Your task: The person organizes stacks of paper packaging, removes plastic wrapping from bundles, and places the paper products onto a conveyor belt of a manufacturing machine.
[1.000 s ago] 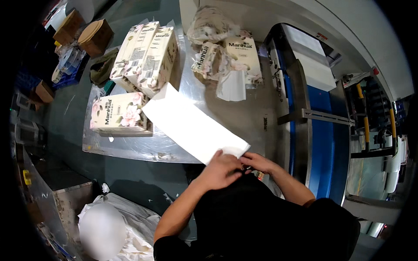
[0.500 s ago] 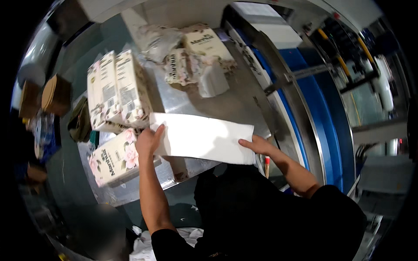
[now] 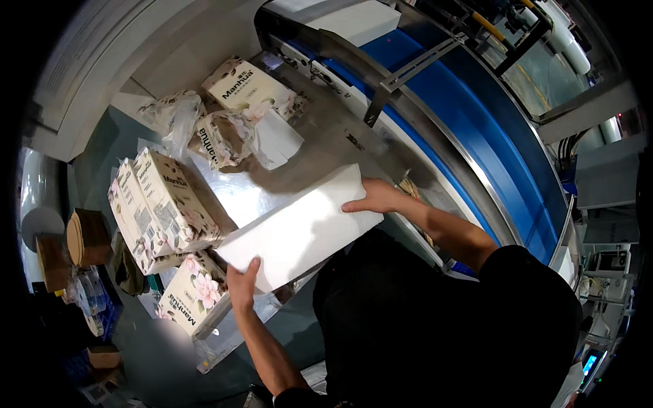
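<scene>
A long white stack of folded tissue (image 3: 299, 228) lies between my two hands, slanting up to the right above the metal table. My left hand (image 3: 243, 285) grips its lower left end, thumb on top. At the upper right end my right hand (image 3: 371, 196) holds it the same way, with the thumb laid across the top face. The fingers beneath the stack are mostly hidden. Near my left hand is a cream flower-printed tissue pack (image 3: 194, 292), lying flat. Just beyond it, more such packs (image 3: 166, 197) stand side by side.
At the back of the table (image 3: 316, 153) lie another printed pack (image 3: 248, 88), a torn, crumpled wrapper (image 3: 221, 139) and white tissue (image 3: 275, 141). A blue conveyor belt (image 3: 469, 129) with metal rails runs along the right, a white block (image 3: 357, 24) at its far end. Cardboard pieces (image 3: 88, 238) stand left.
The view has turned, shifting the table and packs leftward. The tissue stack has gone from nearly level to slanted, its right end raised; both hands still hold it.
</scene>
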The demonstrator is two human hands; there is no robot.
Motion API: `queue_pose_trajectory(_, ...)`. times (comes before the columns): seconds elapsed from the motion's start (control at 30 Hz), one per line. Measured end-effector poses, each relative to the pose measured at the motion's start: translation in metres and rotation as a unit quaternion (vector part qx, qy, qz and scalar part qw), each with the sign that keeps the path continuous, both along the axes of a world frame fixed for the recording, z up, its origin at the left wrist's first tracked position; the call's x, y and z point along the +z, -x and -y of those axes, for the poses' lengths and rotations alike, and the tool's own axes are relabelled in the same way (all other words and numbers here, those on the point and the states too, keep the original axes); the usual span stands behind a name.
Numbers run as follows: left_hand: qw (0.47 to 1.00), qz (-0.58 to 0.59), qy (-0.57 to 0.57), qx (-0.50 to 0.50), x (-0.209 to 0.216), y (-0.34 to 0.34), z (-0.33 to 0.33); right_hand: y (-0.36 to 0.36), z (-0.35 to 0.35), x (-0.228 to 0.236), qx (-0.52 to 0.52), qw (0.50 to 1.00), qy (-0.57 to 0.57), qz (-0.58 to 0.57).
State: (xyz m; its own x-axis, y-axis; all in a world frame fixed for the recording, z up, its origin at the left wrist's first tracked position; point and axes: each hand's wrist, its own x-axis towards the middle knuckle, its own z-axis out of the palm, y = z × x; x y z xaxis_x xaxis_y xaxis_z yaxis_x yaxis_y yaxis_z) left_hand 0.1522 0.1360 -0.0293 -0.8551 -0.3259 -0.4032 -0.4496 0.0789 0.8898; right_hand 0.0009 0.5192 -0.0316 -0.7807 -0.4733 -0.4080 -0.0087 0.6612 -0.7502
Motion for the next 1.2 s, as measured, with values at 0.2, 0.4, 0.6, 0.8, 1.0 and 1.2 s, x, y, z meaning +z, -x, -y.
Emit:
queue_pose_trajectory(0.2,0.990,-0.122,0.019,0.071,-0.040,-0.061,-0.025,-0.012,-0.034,-0.001,-0.068,0.987,0.089,-0.113)
queue_pose_trajectory(0.4,0.996,-0.076,-0.001,0.044,-0.042,-0.089,0.020,0.006,-0.046,0.013,0.021,0.996,0.084,0.032)
queue_pose_trajectory(0.6,0.985,0.143,-0.093,-0.008,0.021,-0.044,0.031,0.041,-0.045,0.030,0.035,0.982,0.104,0.153)
queue_pose_trajectory(0.8,0.997,0.005,-0.072,0.015,0.037,-0.048,-0.032,0.015,-0.021,0.051,0.019,0.995,0.073,0.061)
queue_pose_trajectory(1.0,0.996,-0.086,0.004,0.013,-0.013,-0.095,-0.056,-0.015,-0.046,0.006,0.010,0.988,0.152,-0.010)
queue_pose_trajectory(1.2,0.981,-0.104,0.124,-0.108,-0.042,-0.108,-0.028,-0.016,-0.063,-0.010,0.079,0.994,0.074,0.016)
